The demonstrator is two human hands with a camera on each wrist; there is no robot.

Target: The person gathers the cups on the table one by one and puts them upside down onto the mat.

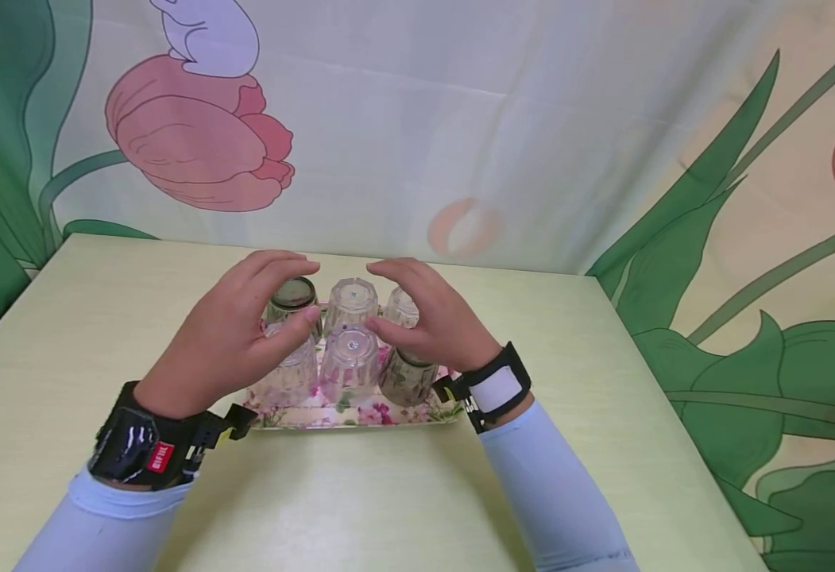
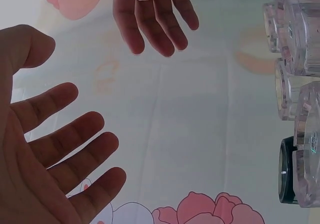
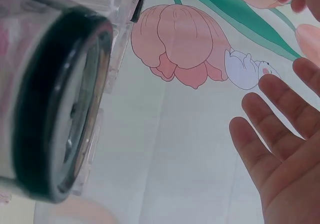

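Observation:
Several upturned glasses stand in two rows on a flowered tray [image 1: 360,416]. In the head view a dark-based glass [image 1: 294,295] is at the back left and another dark-based glass [image 1: 407,380] at the front right; clear glasses, such as the front middle glass [image 1: 349,361], make up the others. My left hand [image 1: 234,326] hovers over the left side of the tray, fingers spread and loosely bent, holding nothing. Over the right side is my right hand [image 1: 434,318], likewise relaxed and holding nothing. The hands face each other and partly hide the outer glasses.
The tray lies on a pale table [image 1: 331,500] near its back edge. Behind it hangs a curtain [image 1: 403,143] printed with flowers and leaves. Both wrists wear black straps with small cameras, the left wrist strap [image 1: 147,441] among them.

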